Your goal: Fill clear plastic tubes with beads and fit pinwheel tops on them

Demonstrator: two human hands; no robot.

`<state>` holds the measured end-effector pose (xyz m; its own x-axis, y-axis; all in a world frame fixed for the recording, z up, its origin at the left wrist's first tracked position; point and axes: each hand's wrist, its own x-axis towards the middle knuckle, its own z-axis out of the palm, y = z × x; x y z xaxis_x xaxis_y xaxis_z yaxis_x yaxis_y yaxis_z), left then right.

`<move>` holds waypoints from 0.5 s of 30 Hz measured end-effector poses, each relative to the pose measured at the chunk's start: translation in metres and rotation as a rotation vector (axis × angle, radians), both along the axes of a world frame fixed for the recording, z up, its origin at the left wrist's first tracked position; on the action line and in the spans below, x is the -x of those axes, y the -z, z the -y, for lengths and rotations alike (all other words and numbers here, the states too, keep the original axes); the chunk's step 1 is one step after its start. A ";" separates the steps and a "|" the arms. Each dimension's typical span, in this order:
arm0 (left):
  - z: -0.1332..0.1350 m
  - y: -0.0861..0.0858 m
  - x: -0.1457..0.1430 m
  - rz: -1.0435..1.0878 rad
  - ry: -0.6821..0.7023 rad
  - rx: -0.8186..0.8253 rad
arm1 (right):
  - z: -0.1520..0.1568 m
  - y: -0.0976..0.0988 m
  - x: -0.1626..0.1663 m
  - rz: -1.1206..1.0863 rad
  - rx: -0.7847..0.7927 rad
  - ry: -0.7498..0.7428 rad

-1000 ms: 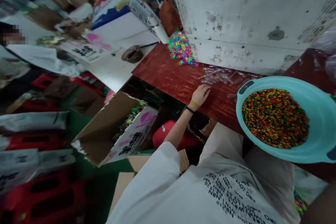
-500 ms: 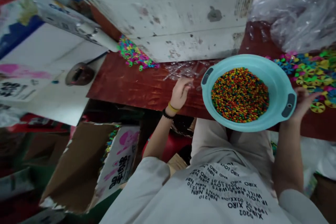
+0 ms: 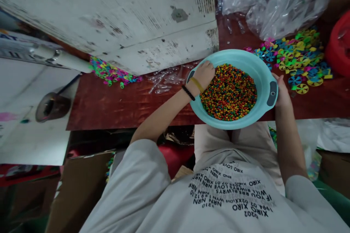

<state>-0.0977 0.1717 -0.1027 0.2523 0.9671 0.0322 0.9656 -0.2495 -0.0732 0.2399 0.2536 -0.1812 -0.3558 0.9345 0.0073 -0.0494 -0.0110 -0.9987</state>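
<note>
A light-blue basin with grey handle pads lies at the front edge of the red-brown tabletop, above my lap. Small round multicoloured balls, candy or beads, fill its bottom. My left hand is inside the rim at the upper left of the balls, fingers curled down. Its fingertips are hidden, so what they hold cannot be made out. Around the basin's right handle, my right hand is closed, the thumb near the rim. Clear plastic tubes lie scattered just left of the basin.
A large stained white box stands behind the tubes. Colourful small plastic parts are piled at left and right. Clear plastic bags and a red container are at the right. An open cardboard box sits below left.
My left hand has moved from beside the tubes, over the rim and into the basin at the balls. My right hand keeps its hold on the handle. The view has shifted to the right.
</note>
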 end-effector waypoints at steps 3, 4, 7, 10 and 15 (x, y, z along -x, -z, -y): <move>-0.013 0.001 -0.015 -0.088 0.027 0.064 | 0.002 0.010 0.001 -0.011 -0.013 0.025; -0.017 -0.001 -0.020 -0.112 0.059 0.118 | 0.003 0.009 0.002 -0.021 -0.030 0.034; -0.025 -0.004 -0.028 -0.136 0.193 0.284 | 0.007 0.002 0.004 -0.066 -0.036 0.037; -0.022 -0.005 -0.030 -0.122 0.317 0.398 | 0.011 -0.004 0.006 -0.111 -0.011 0.049; 0.009 -0.007 -0.035 -0.089 0.391 0.579 | 0.017 -0.008 0.001 -0.033 0.032 0.021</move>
